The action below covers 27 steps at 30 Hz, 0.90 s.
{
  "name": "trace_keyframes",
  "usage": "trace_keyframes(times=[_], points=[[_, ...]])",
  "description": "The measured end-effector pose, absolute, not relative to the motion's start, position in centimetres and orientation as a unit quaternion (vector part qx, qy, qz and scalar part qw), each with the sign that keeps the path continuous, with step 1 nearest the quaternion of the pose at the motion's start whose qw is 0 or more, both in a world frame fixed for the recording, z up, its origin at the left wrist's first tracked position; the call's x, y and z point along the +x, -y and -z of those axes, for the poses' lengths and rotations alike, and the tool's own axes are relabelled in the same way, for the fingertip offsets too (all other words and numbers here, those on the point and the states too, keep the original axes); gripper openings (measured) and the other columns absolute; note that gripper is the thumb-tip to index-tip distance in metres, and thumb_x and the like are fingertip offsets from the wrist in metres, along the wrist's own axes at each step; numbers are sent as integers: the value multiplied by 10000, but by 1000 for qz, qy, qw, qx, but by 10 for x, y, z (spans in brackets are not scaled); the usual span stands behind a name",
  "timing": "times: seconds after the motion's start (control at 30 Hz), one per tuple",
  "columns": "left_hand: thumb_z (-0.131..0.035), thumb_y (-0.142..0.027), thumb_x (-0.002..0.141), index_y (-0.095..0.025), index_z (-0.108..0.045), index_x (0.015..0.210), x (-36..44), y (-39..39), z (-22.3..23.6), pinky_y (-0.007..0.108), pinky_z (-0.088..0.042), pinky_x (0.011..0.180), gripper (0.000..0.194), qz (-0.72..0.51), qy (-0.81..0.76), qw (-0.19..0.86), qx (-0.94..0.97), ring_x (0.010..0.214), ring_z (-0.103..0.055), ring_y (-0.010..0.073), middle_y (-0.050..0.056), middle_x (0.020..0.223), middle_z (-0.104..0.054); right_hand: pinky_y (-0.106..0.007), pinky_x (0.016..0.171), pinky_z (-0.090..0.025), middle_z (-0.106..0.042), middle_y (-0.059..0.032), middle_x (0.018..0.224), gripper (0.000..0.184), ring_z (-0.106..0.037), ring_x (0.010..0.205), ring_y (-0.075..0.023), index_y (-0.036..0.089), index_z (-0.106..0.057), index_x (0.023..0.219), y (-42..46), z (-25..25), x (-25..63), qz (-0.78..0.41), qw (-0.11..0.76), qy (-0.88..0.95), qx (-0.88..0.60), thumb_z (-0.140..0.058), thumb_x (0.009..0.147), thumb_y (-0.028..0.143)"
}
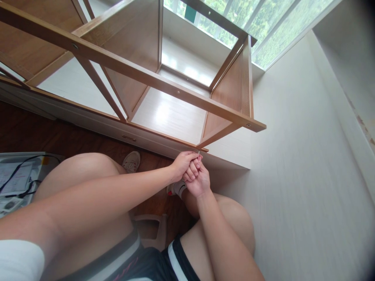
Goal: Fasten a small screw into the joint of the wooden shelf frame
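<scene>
My left hand (184, 166) and my right hand (200, 181) are together just below the near lower corner of a brown wooden shelf frame (175, 91). Both are closed, their fingers overlapping. A thin, pale, greenish tip (199, 152) sticks up from between the fingertips, close under the lower rail (164, 136); its kind is too small to tell, and the fingers hide the rest. Which hand grips it I cannot make out. Screw holes or fittings show along the upper rail.
The frame rests on a pale ledge (231, 150) beside a window (281, 27). A light wall (295, 168) rises at the right. A box (48, 160) with papers and a black cord stands at left. Beneath me is a plastic stool (159, 234); my knees flank my hands.
</scene>
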<state>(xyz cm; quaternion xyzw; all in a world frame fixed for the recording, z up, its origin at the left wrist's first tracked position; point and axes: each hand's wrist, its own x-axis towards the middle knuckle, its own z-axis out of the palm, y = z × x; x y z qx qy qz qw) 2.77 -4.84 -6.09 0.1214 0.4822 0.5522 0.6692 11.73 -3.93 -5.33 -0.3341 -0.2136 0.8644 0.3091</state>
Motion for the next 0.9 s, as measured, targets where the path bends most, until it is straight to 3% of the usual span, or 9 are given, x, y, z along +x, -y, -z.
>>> trace_keyframes(times=[0.17, 0.37, 0.53, 0.9], points=[[-604, -410, 748, -161, -659, 862, 27, 49, 64, 184, -347, 346, 279, -546, -494, 665, 127, 376, -519, 94, -10, 548, -566, -167, 306, -153, -225, 109, 439, 357, -141, 341, -64, 225, -289, 661, 44, 59, 114, -860, 312, 215, -343, -480, 868, 445], [-601, -416, 741, -164, -657, 860, 27, 49, 70, 178, -258, 300, 284, -542, -461, 691, 128, 296, -412, 77, -54, 457, -447, -169, 312, -149, -266, 109, 427, 383, -188, 328, -49, 216, -334, 660, 52, 71, 107, -749, 390, 329, -422, -486, 845, 515], [-627, -357, 715, -138, -652, 758, 32, 43, 78, 175, -332, 396, 224, -576, -429, 692, 67, 425, -490, 75, -15, 530, -526, -191, 340, -175, -297, 90, 439, 412, -233, 351, -52, 209, -334, 622, 48, 78, 110, -654, 389, 429, -487, -444, 855, 530], [-670, -320, 664, -127, -644, 714, 33, 40, 78, 191, -314, 430, 202, -572, -390, 721, 11, 493, -491, 71, -10, 583, -555, -232, 424, -266, -405, 33, 479, 426, -368, 445, -101, 194, -429, 591, 42, 73, 116, -483, 333, 588, -557, -369, 882, 501]])
